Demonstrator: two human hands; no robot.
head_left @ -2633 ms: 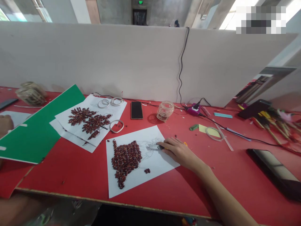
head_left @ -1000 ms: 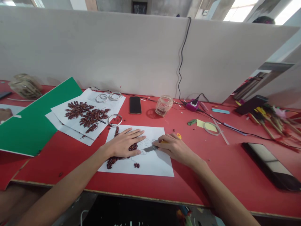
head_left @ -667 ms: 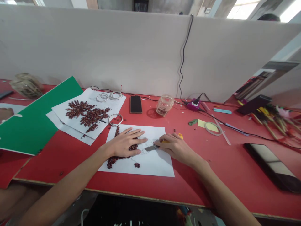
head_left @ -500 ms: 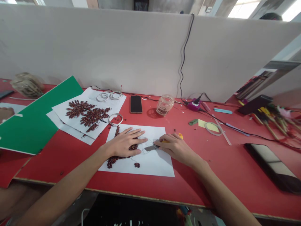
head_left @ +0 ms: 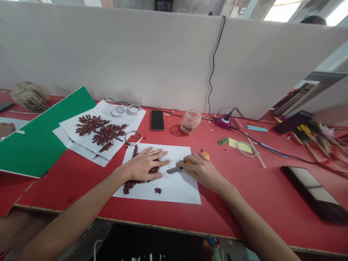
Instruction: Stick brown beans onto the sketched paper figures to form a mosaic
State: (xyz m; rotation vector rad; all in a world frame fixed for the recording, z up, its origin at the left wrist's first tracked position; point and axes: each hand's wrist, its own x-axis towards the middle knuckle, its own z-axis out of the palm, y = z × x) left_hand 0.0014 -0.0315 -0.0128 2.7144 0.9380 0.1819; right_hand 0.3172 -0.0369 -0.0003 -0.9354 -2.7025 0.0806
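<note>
My left hand (head_left: pixel 148 165) lies flat with spread fingers on a white sheet of paper (head_left: pixel 179 194). Under and around it are dark red-brown beans (head_left: pixel 132 185) set along a pencil drawing. A pair of loose beans (head_left: pixel 158 190) rests nearer the sheet's front edge. My right hand (head_left: pixel 199 167) is wrapped round a yellow-handled utility knife (head_left: pixel 172 170), its wide blade low over the drawing and pointing left toward my left fingers. Most of the handle is hidden in my palm. I cannot tell whether the blade touches the paper.
Behind the sheet are a phone (head_left: pixel 157 120), a glass jar (head_left: pixel 190 121) and rolls of tape (head_left: pixel 133 137). Bean-covered drawings (head_left: pixel 78 145) and a green board (head_left: pixel 40 139) lie left. A black case (head_left: pixel 312 192) and a cable (head_left: pixel 272 149) are right. Another person's hand (head_left: pixel 7 129) shows far left.
</note>
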